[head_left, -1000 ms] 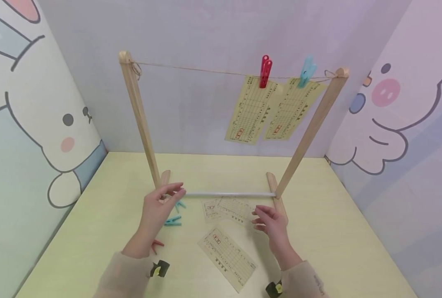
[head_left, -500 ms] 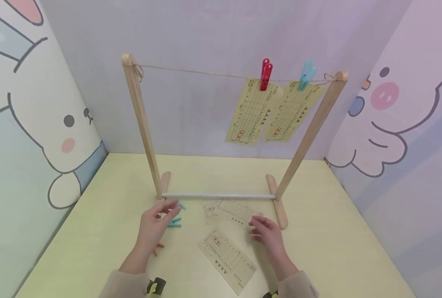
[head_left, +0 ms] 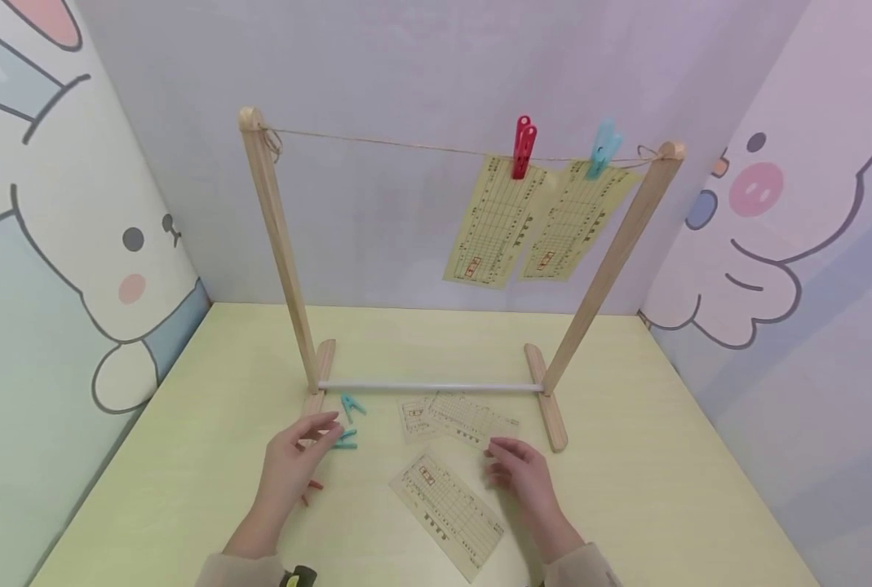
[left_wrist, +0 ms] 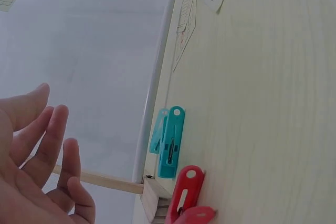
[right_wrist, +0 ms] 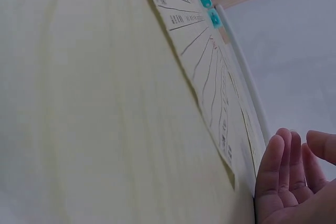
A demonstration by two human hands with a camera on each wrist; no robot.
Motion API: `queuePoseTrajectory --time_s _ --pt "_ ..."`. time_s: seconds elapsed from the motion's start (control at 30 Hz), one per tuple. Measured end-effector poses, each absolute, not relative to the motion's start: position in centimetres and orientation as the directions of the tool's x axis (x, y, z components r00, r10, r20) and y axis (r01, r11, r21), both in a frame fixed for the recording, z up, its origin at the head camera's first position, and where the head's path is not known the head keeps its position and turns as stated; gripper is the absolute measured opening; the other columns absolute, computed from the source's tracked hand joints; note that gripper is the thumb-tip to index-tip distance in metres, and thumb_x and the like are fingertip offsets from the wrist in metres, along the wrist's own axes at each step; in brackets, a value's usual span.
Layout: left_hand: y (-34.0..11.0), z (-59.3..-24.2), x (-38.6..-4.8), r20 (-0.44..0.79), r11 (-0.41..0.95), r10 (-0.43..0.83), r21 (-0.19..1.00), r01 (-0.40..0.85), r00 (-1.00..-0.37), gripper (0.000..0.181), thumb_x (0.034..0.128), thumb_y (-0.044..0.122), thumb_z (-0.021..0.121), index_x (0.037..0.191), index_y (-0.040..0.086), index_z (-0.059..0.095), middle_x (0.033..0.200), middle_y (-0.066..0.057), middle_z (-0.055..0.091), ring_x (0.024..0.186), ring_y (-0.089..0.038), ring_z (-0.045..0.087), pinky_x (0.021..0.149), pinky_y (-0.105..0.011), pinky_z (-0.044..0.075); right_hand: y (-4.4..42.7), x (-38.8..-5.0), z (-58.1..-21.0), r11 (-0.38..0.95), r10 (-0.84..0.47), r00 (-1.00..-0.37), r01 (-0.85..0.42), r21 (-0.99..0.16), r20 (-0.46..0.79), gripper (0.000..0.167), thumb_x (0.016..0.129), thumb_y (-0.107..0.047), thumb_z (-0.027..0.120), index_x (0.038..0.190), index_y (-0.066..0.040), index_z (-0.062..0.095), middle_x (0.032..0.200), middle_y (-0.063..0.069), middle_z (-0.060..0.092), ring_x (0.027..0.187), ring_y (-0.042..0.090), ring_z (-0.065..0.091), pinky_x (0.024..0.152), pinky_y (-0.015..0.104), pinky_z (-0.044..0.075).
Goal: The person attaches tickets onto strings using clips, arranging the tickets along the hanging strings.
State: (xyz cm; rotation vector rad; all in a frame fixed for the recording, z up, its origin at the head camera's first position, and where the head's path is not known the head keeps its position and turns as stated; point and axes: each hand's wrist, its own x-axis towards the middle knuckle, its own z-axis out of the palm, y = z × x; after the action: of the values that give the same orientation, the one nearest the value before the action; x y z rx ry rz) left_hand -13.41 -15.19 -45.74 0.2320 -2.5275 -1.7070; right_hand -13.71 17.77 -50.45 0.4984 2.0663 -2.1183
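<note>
pale walls [head_left: 406, 65] with cartoon animals [head_left: 759, 187] surround a yellowish counter [head_left: 670, 465]. three slips [head_left: 450, 518], their print too small to read, lie on it between and beyond the hands; at far right, two slips [head_left: 490, 236] hang from a string [head_left: 377, 141] under a red clip [head_left: 524, 148] and a blue clip [head_left: 606, 149]. the left hand [head_left: 292, 452] has its grip loosely spread near teal clips [head_left: 351, 407]; the right hand [head_left: 527, 477] keeps a slack, bent-fingered grip beside the slips. both have drawn nearer since earlier, uncovering the farther teal clip.
</note>
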Motion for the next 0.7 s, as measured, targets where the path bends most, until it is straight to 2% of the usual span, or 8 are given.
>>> queuePoseTrajectory --time_s 0.07,0.1,0.27,0.37,0.5,0.57,0.6,0.7 --pt "-15.4 -45.9 -13.4 -0.046 0.352 -0.174 0.93 -0.106 -0.984 0.036 0.0922 0.03 0.071 0.122 0.01 0.069 0.113 -0.009 0.072 0.089 -0.008 0.055 0.051 -0.037 0.057 17.7 -13.7 -50.5 -0.046 0.128 -0.934 0.33 -0.943 -0.333 0.039 0.096 -0.019 0.063 0.127 0.004 0.057 0.099 0.003 0.07 0.079 0.012 0.066 0.07 0.024 0.057" --pt "-15.5 -46.0 -13.4 -0.057 0.354 -0.176 0.928 -0.117 -0.983 0.036 0.0922 0.03 0.071 0.122 0.01 0.069 0.114 -0.009 0.072 0.092 -0.01 0.054 0.053 -0.036 0.057 17.7 -13.7 -50.5 -0.046 0.128 -0.934 0.331 -0.943 -0.334 0.039 0.096 -0.019 0.063 0.127 0.005 0.057 0.099 0.003 0.07 0.078 0.012 0.066 0.069 0.024 0.057" --pt "-16.0 -46.5 -13.4 -0.071 0.415 -0.167 0.9 -0.136 -0.983 0.035 0.0927 0.027 0.07 0.124 0.011 0.067 0.12 -0.007 0.071 0.105 -0.017 0.051 0.073 -0.024 0.053 17.7 -13.6 -50.6 -0.047 0.123 -0.931 0.339 -0.94 -0.343 0.037 0.095 -0.015 0.064 0.125 0.005 0.058 0.095 0.002 0.07 0.077 0.013 0.065 0.066 0.024 0.056" --pt "-16.4 -46.9 -13.4 -0.089 0.441 -0.14 0.886 -0.143 -0.986 0.037 0.0925 0.025 0.07 0.127 0.011 0.066 0.125 -0.007 0.069 0.107 -0.018 0.051 0.079 -0.021 0.046 17.7 -13.4 -50.5 -0.031 0.105 -0.93 0.35 -0.936 -0.351 0.037 0.093 -0.014 0.065 0.125 0.005 0.058 0.096 0.002 0.071 0.074 0.012 0.064 0.063 0.023 0.055" --pt "-16.8 -47.0 -13.1 -0.156 0.426 -0.118 0.884 -0.192 -0.981 0.039 0.0908 0.021 0.071 0.127 0.01 0.065 0.132 -0.014 0.062 0.094 -0.02 0.058 0.058 -0.022 0.051 17.7 -13.0 -50.5 0.021 0.064 -0.93 0.364 -0.931 -0.362 0.042 0.091 -0.015 0.068 0.126 0.006 0.058 0.098 0.004 0.072 0.071 0.012 0.064 0.061 0.022 0.054" --pt "-16.9 -47.1 -12.9 -0.187 0.415 -0.115 0.883 -0.219 -0.975 0.039 0.0899 0.019 0.072 0.127 0.009 0.065 0.133 -0.019 0.057 0.08 -0.02 0.063 0.05 -0.026 0.051 17.8 -12.9 -50.5 0.042 0.044 -0.929 0.37 -0.928 -0.368 0.044 0.09 -0.016 0.07 0.127 0.006 0.057 0.099 0.004 0.072 0.071 0.012 0.064 0.061 0.023 0.054" --pt "-17.0 -47.1 -12.8 -0.197 0.414 -0.113 0.882 -0.227 -0.974 0.039 0.0894 0.018 0.072 0.126 0.009 0.065 0.133 -0.02 0.056 0.08 -0.022 0.064 0.046 -0.028 0.051 17.8 -12.8 -50.5 0.053 0.035 -0.929 0.371 -0.927 -0.369 0.045 0.09 -0.016 0.07 0.128 0.006 0.057 0.099 0.004 0.072 0.071 0.013 0.064 0.061 0.023 0.053" --pt "-17.1 -47.2 -12.7 -0.214 0.413 -0.106 0.879 -0.239 -0.971 0.038 0.0887 0.014 0.072 0.125 0.008 0.066 0.133 -0.024 0.055 0.072 -0.023 0.068 0.048 -0.029 0.052 17.9 -12.7 -50.6 0.06 0.021 -0.929 0.371 -0.927 -0.37 0.047 0.09 -0.015 0.07 0.128 0.006 0.056 0.101 0.005 0.073 0.072 0.013 0.065 0.062 0.024 0.054"
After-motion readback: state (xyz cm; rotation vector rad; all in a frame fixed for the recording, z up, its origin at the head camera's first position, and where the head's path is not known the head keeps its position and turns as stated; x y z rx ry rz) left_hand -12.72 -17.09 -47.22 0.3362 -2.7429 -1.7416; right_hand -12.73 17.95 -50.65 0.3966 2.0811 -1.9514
